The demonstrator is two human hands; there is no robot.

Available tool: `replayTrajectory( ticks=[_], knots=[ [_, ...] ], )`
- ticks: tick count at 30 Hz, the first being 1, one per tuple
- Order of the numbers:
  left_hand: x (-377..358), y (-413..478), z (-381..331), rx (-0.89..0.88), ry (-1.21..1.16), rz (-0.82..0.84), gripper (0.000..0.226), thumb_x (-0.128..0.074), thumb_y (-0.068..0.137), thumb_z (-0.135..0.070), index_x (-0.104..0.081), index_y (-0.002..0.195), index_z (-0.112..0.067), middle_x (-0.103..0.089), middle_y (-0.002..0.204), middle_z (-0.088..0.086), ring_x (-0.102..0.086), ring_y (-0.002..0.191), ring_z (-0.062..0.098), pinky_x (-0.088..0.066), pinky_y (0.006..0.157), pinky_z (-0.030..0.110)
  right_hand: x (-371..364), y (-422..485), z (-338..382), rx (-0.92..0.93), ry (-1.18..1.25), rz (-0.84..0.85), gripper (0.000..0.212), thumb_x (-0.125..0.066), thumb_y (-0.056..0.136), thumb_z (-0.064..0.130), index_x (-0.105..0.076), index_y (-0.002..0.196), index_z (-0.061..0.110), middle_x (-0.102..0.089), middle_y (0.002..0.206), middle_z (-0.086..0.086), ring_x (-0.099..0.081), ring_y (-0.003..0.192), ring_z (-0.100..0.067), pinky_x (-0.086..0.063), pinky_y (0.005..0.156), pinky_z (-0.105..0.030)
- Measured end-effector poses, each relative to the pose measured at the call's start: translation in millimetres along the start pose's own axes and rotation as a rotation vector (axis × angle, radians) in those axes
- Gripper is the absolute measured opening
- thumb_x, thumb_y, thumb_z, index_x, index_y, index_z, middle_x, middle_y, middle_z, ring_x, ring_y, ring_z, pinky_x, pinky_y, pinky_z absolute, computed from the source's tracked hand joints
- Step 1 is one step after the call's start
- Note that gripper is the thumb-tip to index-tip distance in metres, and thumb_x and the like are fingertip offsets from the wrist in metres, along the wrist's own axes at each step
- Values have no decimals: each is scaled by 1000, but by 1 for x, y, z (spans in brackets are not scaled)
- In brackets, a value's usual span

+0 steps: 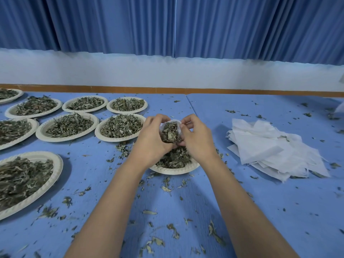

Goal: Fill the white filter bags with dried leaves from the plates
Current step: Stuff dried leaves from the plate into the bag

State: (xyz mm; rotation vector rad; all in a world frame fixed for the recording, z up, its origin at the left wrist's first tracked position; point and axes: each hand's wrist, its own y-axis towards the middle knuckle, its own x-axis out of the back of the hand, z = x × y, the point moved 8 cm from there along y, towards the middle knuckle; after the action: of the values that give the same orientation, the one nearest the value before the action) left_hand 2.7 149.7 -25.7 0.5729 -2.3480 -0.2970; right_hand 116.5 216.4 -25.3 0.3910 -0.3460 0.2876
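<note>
1. We find one filter bag [179, 128] held just above the near plate [173, 170], its mouth heaped with dried leaves [170, 134].
2. The left hand [151, 140] is curled round the bag's side. The right hand [198, 139] pinches its rim.
3. We judge the task to be at an early stage. A stack of flat bags [270, 148] lies unfilled to the right, and no finished bag is in view.
4. Full plates [121, 127] stand to the left, and leaf crumbs [167, 188] litter the blue table [270, 211]. Nothing blocks either reach.
</note>
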Motion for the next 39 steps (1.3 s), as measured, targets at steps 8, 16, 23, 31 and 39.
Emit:
replayTrajectory(
  ticks=[8,16,23,31,39],
  knots=[
    [17,-2,4,10,-2,-279,27,-78,72,-21,-54,84,-27,-54,89,-11,-45,67,0,-35,62,5,-9,-3,4,-8,60,91,10,-48,95,9,-53,88,14,-56,82,3,-68,69,-25,-59,69,-36],
    [24,-8,8,77,67,-410,29,-63,70,7,-53,78,-19,-52,89,2,-43,66,3,-31,59,9,-23,-8,15,89,-74,231,22,-56,86,10,-53,69,24,-57,70,-2,-57,73,-29,-47,67,-40],
    [10,0,13,200,-208,-138,24,-73,76,-19,-58,94,-25,-55,93,-12,-54,76,6,-39,61,16,-7,-4,10,74,-135,56,8,-47,95,14,-52,89,16,-62,93,-5,-63,82,-26,-50,73,-42],
    [20,-4,18,195,-228,-246,18,-73,80,-17,-61,74,-29,-62,80,-8,-57,71,4,-39,58,15,-11,-5,9,58,-89,84,13,-47,94,13,-50,84,20,-59,93,-1,-63,85,-27,-50,79,-46],
    [27,-8,9,113,64,-410,26,-61,72,7,-51,70,-18,-51,84,4,-42,66,0,-31,62,1,-18,-9,19,139,-77,141,24,-55,86,8,-49,70,24,-56,86,1,-53,80,-19,-40,66,-24]
  ],
)
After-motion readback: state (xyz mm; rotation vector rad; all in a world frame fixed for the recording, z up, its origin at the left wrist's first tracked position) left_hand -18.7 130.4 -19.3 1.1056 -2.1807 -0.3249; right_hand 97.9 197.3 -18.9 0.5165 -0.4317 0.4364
